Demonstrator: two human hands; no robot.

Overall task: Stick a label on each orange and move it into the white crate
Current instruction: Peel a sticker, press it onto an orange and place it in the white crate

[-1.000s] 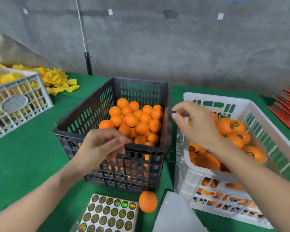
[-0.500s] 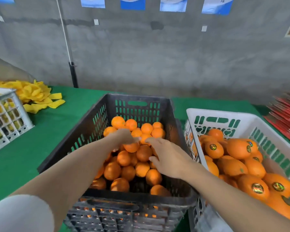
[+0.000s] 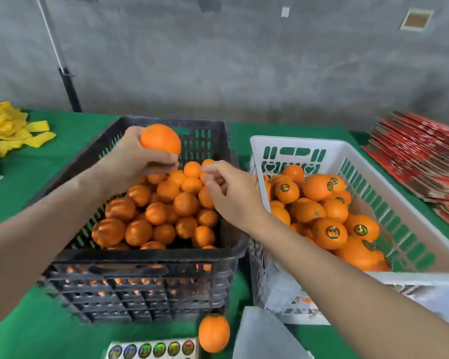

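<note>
My left hand (image 3: pixel 134 161) grips an orange (image 3: pixel 160 139) and holds it up above the black crate (image 3: pixel 145 263), which is full of unlabelled oranges (image 3: pixel 163 211). Just to its right my right hand (image 3: pixel 230 193) hovers over the pile with loosely curled fingers; whether it pinches a label cannot be made out. The white crate (image 3: pixel 353 156) on the right holds several oranges with round labels (image 3: pixel 332 232). A sheet of round labels (image 3: pixel 153 349) lies at the bottom edge, beside a loose orange (image 3: pixel 214 332) on the green table.
A stack of red flat cartons (image 3: pixel 423 156) lies at the far right. Yellow wrappers (image 3: pixel 8 128) are heaped at the far left. White backing paper (image 3: pixel 265 338) lies in front of the white crate. A black pole (image 3: pixel 69 92) stands by the grey wall.
My left hand has lifted an orange out of the black crate. My right hand has drawn up from the pile toward that orange. The view has tipped down slightly.
</note>
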